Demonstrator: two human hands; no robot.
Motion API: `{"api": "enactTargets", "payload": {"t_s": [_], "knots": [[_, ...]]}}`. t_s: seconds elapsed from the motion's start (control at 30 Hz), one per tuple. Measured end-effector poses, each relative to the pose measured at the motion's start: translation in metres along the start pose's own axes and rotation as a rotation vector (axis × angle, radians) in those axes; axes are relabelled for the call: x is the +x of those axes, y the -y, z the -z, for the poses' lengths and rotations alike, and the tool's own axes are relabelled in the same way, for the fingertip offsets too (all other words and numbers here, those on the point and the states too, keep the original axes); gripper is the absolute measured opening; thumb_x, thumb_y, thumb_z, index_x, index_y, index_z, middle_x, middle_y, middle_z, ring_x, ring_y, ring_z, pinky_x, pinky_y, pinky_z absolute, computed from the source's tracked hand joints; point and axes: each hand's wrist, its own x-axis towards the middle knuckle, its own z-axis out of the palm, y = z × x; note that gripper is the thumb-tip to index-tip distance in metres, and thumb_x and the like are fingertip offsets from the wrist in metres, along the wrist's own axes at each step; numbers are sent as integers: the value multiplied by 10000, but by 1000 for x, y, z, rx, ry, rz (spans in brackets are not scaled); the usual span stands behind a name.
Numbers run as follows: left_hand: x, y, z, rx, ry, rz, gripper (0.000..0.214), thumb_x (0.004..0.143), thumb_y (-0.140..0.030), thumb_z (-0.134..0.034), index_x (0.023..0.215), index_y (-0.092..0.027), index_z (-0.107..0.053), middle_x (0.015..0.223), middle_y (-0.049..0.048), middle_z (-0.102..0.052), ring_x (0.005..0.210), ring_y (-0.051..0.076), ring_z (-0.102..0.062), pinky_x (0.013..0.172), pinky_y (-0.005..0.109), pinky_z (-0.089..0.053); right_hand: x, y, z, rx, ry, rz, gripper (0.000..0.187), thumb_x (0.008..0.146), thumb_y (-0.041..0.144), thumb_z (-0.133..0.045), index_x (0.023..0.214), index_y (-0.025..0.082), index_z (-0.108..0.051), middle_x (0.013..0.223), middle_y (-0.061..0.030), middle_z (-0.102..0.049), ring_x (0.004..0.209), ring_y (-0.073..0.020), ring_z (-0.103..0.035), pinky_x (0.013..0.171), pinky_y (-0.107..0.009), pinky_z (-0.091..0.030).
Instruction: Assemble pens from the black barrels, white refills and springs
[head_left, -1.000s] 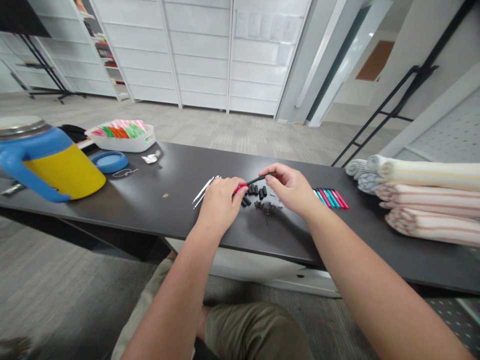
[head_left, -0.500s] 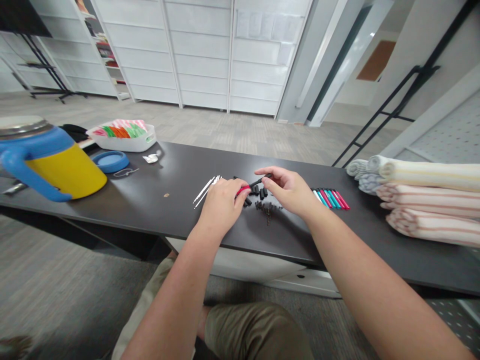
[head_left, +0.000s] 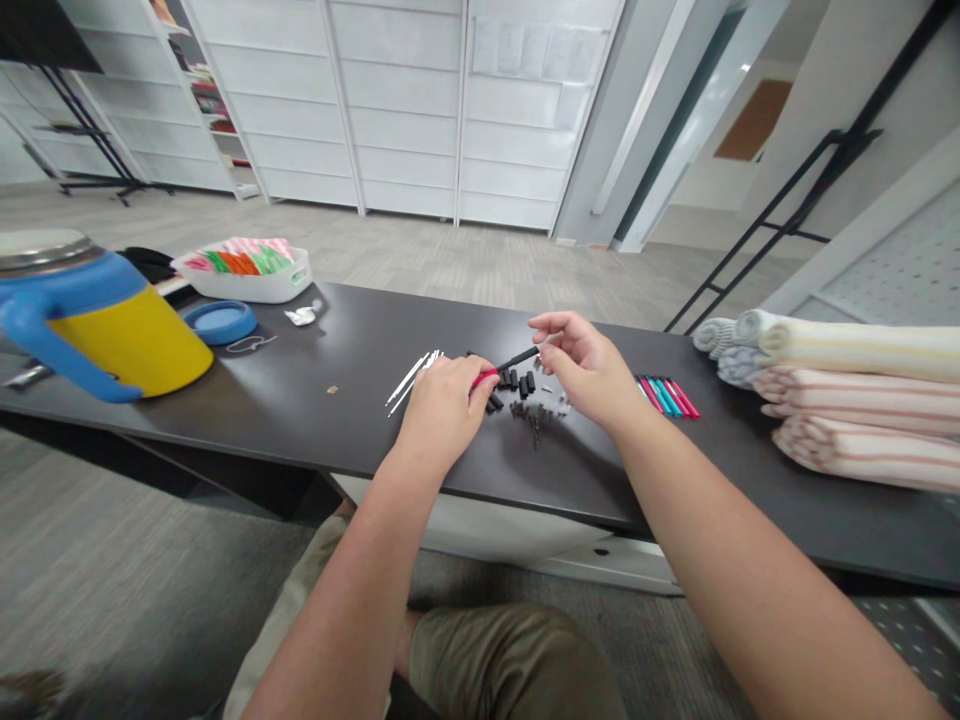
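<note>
My left hand (head_left: 445,400) is closed around a pen barrel (head_left: 486,376), red with a long black sleeve on its right part. At the sleeve's far end is my right hand (head_left: 581,368), its forefinger raised and its thumb pinched against another fingertip. Whatever lies in that pinch is too small to make out. Below the pen are several short black tubes (head_left: 523,384) and a heap of small dark springs (head_left: 535,416). Small grey pieces (head_left: 556,402) lie under my right hand. Thin white refills (head_left: 409,382) lie left of my left hand.
Red and teal pen barrels (head_left: 669,396) lie in a row to the right. Rolled striped towels (head_left: 862,400) are stacked at the right end. On the left stand a blue and yellow jug (head_left: 127,330), a blue lid (head_left: 222,322) and a white basket (head_left: 255,288) of colourful packets.
My right hand has shifted slightly right and up along the pen, so the end of its black sleeve now shows. My left hand stays on the red part.
</note>
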Motion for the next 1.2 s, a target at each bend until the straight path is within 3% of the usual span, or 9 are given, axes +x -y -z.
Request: {"api": "enactTargets", "payload": {"t_s": [0.37, 1.2], "knots": [[0, 0, 1, -7, 0, 6, 165, 1038, -322, -556, 1054, -243, -700, 1011, 53, -768, 971, 256, -659, 921, 402, -477, 2, 3, -1, 61, -63, -68, 313, 909, 356, -665, 1190, 237, -596, 1004, -35, -618, 739, -137, -553, 615, -268, -461], [0, -2, 2, 24, 19, 2, 163, 1044, -308, -559, 1064, -227, -699, 999, 33, -770, 948, 241, -664, 879, 382, -468, 1, -2, -1, 141, 14, -63, 351, 921, 351, -693, 1233, 248, -569, 960, -13, -628, 715, -130, -549, 632, -276, -458]]}}
